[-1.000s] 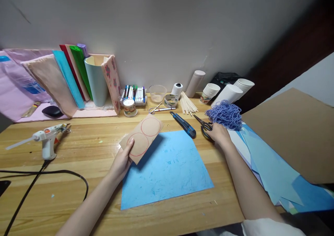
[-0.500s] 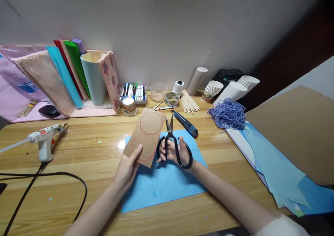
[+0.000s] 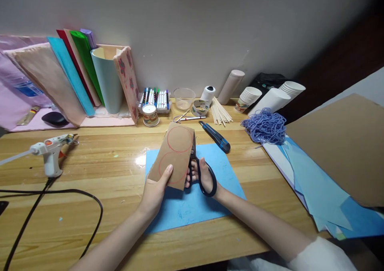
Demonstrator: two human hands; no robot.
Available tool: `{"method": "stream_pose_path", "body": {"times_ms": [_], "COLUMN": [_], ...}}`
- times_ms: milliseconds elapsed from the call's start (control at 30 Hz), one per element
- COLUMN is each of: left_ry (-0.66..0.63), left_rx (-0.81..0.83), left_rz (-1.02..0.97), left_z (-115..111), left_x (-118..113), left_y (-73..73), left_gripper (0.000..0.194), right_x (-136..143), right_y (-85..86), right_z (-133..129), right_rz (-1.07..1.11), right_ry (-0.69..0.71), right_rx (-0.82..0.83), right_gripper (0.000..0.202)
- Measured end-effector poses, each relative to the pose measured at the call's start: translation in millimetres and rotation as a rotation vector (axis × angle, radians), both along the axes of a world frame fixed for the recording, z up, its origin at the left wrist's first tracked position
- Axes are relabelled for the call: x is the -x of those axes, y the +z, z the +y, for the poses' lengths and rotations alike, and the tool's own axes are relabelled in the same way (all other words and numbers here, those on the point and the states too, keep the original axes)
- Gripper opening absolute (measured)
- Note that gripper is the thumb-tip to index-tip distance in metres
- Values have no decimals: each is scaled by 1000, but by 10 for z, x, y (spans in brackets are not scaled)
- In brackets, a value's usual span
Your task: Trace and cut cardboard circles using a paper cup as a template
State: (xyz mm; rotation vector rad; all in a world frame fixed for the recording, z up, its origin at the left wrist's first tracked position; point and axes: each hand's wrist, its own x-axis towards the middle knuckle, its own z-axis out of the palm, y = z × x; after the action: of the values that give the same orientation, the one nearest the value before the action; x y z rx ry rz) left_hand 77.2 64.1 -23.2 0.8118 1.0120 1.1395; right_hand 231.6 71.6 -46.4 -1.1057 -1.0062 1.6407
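Note:
My left hand (image 3: 157,187) is closed on the lower left part of a brown cardboard piece (image 3: 177,153), its thumb lying on the front. Two red circles are drawn on the cardboard, one above the other. My right hand (image 3: 204,177) grips black-handled scissors (image 3: 207,183), fingers and thumb through the loops. The scissor blades point away from me at the cardboard's right edge, and one blade is partly hidden behind it. Whether they cut into it I cannot tell. Below both hands lies a blue sheet (image 3: 192,211) on the wooden table.
A utility knife (image 3: 214,136) lies just beyond the blue sheet. A glue gun (image 3: 52,155) with a looping black cable stands at left. Markers (image 3: 154,99), wooden sticks (image 3: 220,112), purple cord (image 3: 264,127) and paper cups (image 3: 247,99) line the back. Cardboard (image 3: 342,143) rests at right.
The scissors and the cardboard have come together: the blades, earlier apart to the right of it, now meet its right edge. The cardboard has shifted slightly right and turned more upright.

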Motion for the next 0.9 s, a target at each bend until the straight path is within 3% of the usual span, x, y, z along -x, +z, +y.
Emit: {"method": "stream_pose_path", "body": {"times_ms": [267,467,667,900], "left_ry": [-72,-30,8,-48], "left_rx": [120,178,190,211], "left_rz": [-152,-189,-189,-215], "left_z": [-58,-76,-90,-109], "left_x": [-123,-117,-125,-124], "left_y": [50,29,22,55], "left_gripper": [48,51,54,53], "right_x": [64,37,-25,-2], "right_y": [14,-27,58,36], "right_z": [-74,-81,-49,-71], "right_rz": [-54,-79,-85,-96], "right_ry": [-90,-55,-32,-92], "right_rx": [-25,-87,-108,-108], "right_gripper": [79,80,90,80]}}
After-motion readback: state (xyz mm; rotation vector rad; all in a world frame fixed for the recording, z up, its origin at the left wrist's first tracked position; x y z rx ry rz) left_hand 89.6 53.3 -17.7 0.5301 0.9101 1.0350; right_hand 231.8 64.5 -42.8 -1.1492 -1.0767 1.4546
